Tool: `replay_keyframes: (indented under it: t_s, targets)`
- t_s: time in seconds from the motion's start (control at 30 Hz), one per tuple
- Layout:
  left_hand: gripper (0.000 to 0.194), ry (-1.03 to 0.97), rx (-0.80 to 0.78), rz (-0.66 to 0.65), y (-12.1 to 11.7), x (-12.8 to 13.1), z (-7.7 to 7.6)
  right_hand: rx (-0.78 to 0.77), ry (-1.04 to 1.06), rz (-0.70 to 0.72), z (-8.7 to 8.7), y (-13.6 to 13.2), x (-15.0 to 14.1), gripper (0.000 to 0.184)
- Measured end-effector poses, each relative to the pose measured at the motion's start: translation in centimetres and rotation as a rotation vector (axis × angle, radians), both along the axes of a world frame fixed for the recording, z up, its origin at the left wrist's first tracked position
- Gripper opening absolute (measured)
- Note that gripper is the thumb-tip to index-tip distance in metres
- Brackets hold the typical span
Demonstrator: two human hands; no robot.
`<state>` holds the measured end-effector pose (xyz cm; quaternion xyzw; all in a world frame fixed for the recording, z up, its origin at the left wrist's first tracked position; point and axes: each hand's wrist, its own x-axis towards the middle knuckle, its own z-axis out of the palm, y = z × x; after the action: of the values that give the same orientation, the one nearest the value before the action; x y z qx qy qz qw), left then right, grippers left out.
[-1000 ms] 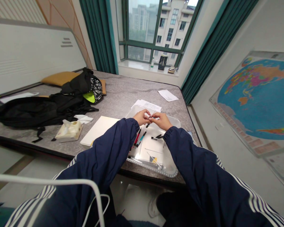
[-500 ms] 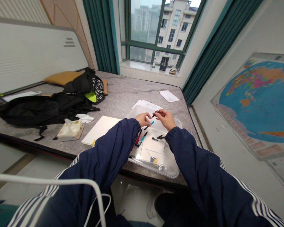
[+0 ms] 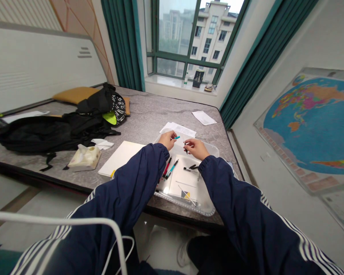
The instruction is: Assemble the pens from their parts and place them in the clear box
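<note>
Closed fingers of my left hand point(image 3: 167, 139) hold a teal pen point(image 3: 177, 137), only its teal end showing. My right hand point(image 3: 197, 148) pinches a slim black pen piece point(image 3: 185, 148), tilted downward; its exact kind is too small to tell. Both hands are above a clear plastic tray point(image 3: 215, 149), a short gap apart. Inside the tray, near my left sleeve, lie a red pen point(image 3: 167, 167) and another teal pen point(image 3: 172, 169). Short black pen parts point(image 3: 193, 167) rest by my right sleeve, and thin white sticks point(image 3: 187, 194) lie nearer me.
Left of the tray are a white pad point(image 3: 120, 156), a tissue pack point(image 3: 85, 157) and a black backpack point(image 3: 43, 133). Papers point(image 3: 179, 129) lie behind the tray, with another sheet point(image 3: 204, 117) farther back. A white cable or bar point(image 3: 60, 218) crosses the lower left foreground.
The teal pen lying in the tray half a second ago is now in my left hand. My hands, together a second ago, have parted; my right hand has lowered slightly with the black piece.
</note>
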<state>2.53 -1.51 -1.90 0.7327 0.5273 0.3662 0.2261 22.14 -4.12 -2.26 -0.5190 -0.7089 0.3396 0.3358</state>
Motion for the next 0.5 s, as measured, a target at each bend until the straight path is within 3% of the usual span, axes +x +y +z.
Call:
replay_keyframes:
  t_s: [0.23, 0.5]
  targets:
    - [0.013, -0.013, -0.008, -0.020, 0.32, -0.04, -0.15, 0.041, -0.207, 0.058, -0.51, 0.05, 0.45, 0.020]
    - [0.017, 0.129, -0.018, -0.091, 0.45, -0.37, -0.27, 0.083, -0.418, 0.089, -0.41, -0.10, 0.72, 0.022]
